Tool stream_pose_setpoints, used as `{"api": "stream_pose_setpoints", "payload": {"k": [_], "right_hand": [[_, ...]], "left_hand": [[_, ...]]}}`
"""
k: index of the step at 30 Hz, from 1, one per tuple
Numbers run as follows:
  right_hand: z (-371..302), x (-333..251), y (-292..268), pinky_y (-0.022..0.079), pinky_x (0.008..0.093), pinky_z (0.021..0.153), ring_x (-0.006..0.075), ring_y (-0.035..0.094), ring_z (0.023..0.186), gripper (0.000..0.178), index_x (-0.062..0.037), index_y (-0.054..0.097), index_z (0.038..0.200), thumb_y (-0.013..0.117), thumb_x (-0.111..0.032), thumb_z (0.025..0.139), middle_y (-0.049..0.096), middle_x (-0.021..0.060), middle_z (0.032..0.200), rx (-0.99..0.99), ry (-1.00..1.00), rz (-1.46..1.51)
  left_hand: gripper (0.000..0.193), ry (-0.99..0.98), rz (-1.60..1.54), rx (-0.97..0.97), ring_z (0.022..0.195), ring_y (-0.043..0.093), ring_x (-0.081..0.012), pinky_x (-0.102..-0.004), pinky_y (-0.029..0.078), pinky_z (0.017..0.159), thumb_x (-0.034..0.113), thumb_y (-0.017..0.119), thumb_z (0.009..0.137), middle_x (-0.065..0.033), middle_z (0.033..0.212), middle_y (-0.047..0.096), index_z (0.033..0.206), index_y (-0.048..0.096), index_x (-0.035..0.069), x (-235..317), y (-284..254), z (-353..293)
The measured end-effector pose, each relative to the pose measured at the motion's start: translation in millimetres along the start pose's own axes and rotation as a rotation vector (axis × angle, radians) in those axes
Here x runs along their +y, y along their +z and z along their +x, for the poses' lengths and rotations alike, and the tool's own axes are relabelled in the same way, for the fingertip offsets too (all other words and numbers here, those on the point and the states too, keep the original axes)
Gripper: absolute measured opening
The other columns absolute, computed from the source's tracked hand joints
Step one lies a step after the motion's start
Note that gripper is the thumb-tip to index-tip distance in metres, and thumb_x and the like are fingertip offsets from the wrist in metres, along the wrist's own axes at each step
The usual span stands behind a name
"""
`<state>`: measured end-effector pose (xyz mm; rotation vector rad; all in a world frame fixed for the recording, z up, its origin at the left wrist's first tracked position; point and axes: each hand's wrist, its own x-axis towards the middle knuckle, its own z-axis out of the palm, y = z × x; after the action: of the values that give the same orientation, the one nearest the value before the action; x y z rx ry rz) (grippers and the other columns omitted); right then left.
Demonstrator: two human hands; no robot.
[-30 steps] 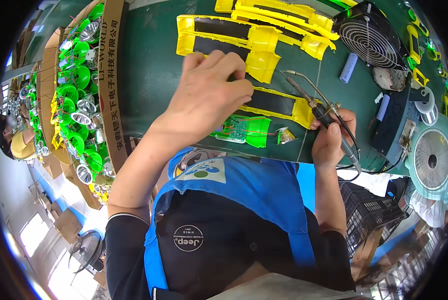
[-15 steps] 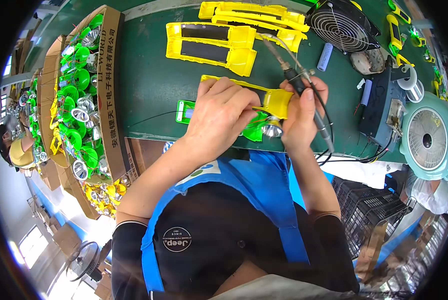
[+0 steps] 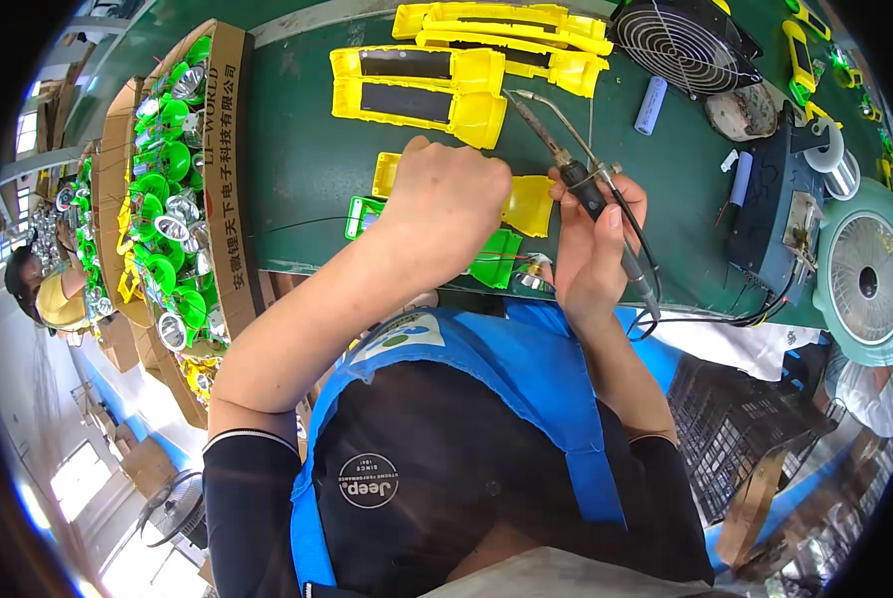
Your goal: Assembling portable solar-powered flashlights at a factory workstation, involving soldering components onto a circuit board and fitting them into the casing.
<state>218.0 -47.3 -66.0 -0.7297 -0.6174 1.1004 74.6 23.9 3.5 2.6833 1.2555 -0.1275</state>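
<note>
Yellow housing (image 3: 526, 204) lies on the green workbench (image 3: 307, 169), at its near edge, largely covered by the left hand (image 3: 446, 204), which grips it from above with fingers curled over it. Green part (image 3: 494, 261) sits touching the housing's near side, partly under the same hand. Right hand (image 3: 591, 249), just right of the housing, is clenched around a soldering iron (image 3: 566, 169), whose tip points away from the person, beyond the housing. More yellow housings (image 3: 416, 90) lie further back. A cardboard box (image 3: 229, 149) of green parts stands left of the housing; a fan (image 3: 681, 45) stands beyond it to the right.
</note>
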Motion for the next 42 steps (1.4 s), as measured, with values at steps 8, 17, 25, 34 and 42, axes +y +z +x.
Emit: {"api": "stream_pose_setpoints", "payload": {"k": [8, 17, 25, 34, 42], "right_hand": [[8.3, -16.5, -23.2, 0.032, 0.0560, 0.107, 0.0277, 0.057, 0.098, 0.035, -0.0069, 0.043, 0.114, 0.051, -0.035, 0.096, 0.057, 0.0129, 0.098, 0.005, -0.051, -0.080], [49.1, -75.9, -43.3, 0.047, 0.0290, 0.075, 0.0168, 0.059, 0.070, 0.025, 0.0008, 0.053, 0.095, 0.060, -0.022, 0.088, 0.060, 0.0107, 0.074, -0.295, 0.405, -0.340], [53.9, -74.6, -27.6, 0.049, 0.0242, 0.064, 0.0108, 0.061, 0.066, 0.018, 0.0030, 0.056, 0.089, 0.065, -0.011, 0.082, 0.061, 0.0076, 0.078, -0.323, 0.523, -0.620], [58.9, -77.5, -22.6, 0.049, 0.0238, 0.063, 0.0105, 0.060, 0.066, 0.020, 0.0030, 0.057, 0.089, 0.067, -0.012, 0.080, 0.061, 0.0061, 0.077, -0.367, 0.523, -0.700], [67.0, -80.8, -19.3, 0.048, 0.0229, 0.062, 0.0094, 0.058, 0.066, 0.018, 0.0014, 0.057, 0.086, 0.069, -0.011, 0.079, 0.060, 0.0044, 0.074, -0.460, 0.493, -0.750]], "left_hand": [[0.006, -0.053, -0.585, 0.344, 0.077, 0.061, -0.0260, -0.0385, 0.042, 0.077, 0.009, 0.066, 0.078, -0.0064, 0.078, 0.065, 0.075, 0.062, 0.006, -13.4, 15.1, -30.4], [0.008, 0.014, -0.372, 0.321, 0.078, 0.059, -0.0291, -0.0384, 0.046, 0.070, 0.004, 0.065, 0.078, -0.0095, 0.080, 0.059, 0.085, 0.061, 0.005, -10.6, 19.1, -32.3], [0.004, 0.054, -0.234, 0.199, 0.075, 0.058, -0.0279, -0.0378, 0.047, 0.070, 0.005, 0.062, 0.078, -0.0103, 0.075, 0.057, 0.081, 0.060, 0.003, -13.1, 14.8, -25.3], [0.004, 0.033, -0.268, 0.208, 0.075, 0.058, -0.0274, -0.0380, 0.047, 0.071, 0.006, 0.062, 0.079, -0.0097, 0.074, 0.056, 0.080, 0.059, 0.003, -14.3, 18.6, -23.7], [0.005, 0.010, -0.205, 0.189, 0.076, 0.058, -0.0287, -0.0385, 0.047, 0.071, 0.005, 0.062, 0.078, -0.0102, 0.074, 0.055, 0.079, 0.058, 0.003, -8.4, 15.7, -23.1]]}}
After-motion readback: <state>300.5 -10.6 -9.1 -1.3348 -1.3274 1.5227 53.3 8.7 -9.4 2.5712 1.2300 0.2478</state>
